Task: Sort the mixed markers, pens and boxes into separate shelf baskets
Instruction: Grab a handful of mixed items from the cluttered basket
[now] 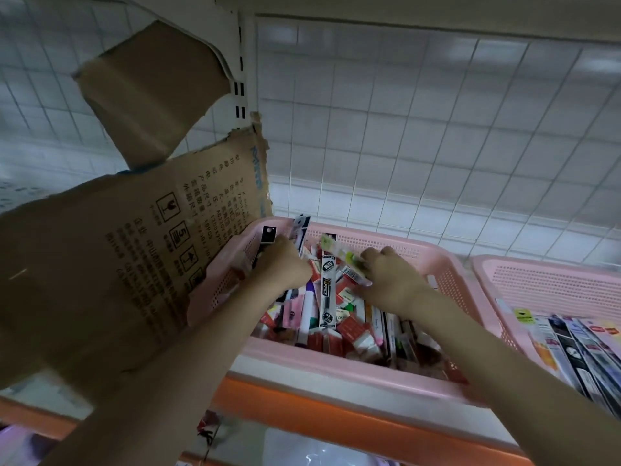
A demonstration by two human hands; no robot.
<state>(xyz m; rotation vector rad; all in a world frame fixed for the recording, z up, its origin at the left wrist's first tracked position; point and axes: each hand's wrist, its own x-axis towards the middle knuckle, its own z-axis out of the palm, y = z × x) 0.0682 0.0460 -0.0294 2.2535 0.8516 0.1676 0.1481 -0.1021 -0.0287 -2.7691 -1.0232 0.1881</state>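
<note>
Head view, looking down onto a shelf with an orange front edge, wire grid behind. Biggest thing here is the torn cardboard on the left, leaning right against the pink basket. That basket is heaped with mixed stock: flat packs, small red-and-white boxes, a white marker. A second basket sits just beside it on the right, long packs already lined up inside.

Both hands are down in the middle basket. Left hand is curled around a few dark packs at the basket's left wall. Right hand pinches a green-tipped pack, blurred, so the exact hold is hard to read. Between them a black refill pack stands on end.

Handling, as I judge it: all light stuff. The packs look thin, glossy, a bit slippery and bendy, so take them flat across the middle, thumb against fingers, not by a corner. Boxes seem stiffer, fine to grip by the sides. Markers should roll, so hold round the barrel.
</note>
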